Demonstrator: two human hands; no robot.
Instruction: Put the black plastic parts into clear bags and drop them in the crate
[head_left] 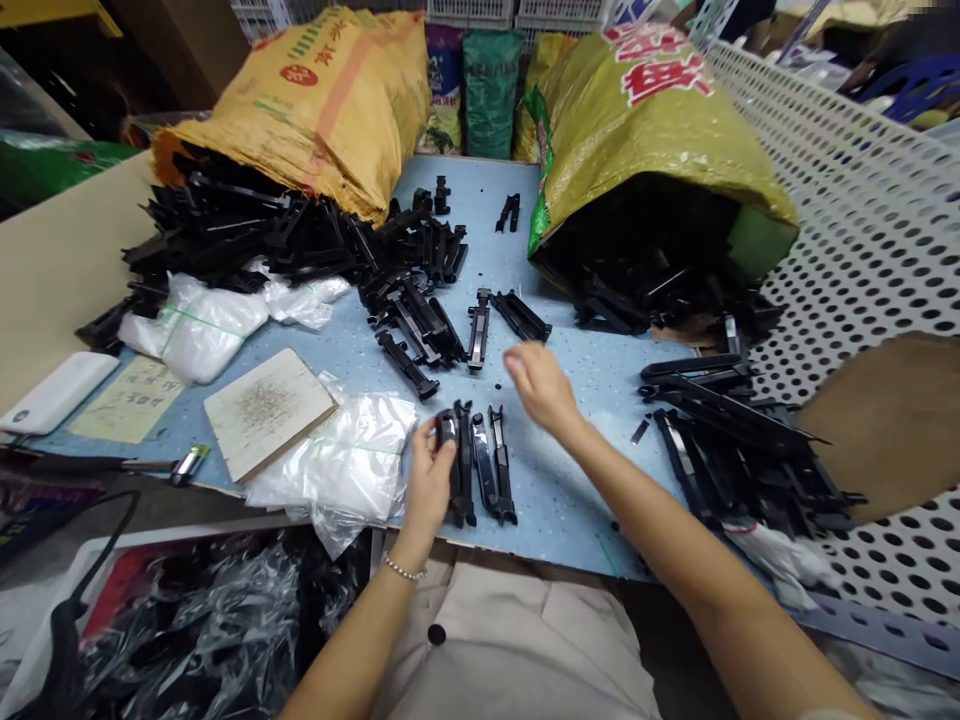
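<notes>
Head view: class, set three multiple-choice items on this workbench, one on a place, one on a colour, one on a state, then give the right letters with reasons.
1. Where does the left hand rest?
A. on the black parts at the near table edge
B. on the white power bank
C. inside a sack

2. What colour is the table top?
A. red
B. light blue
C. black

3. How is the right hand?
A. clenched round a sack
B. flat on the cardboard
C. empty, above the table

Answers: 1 A, its fingers touch the row of parts. 2 B, blue shows between the parts. 3 C, nothing is in its fingers.
</notes>
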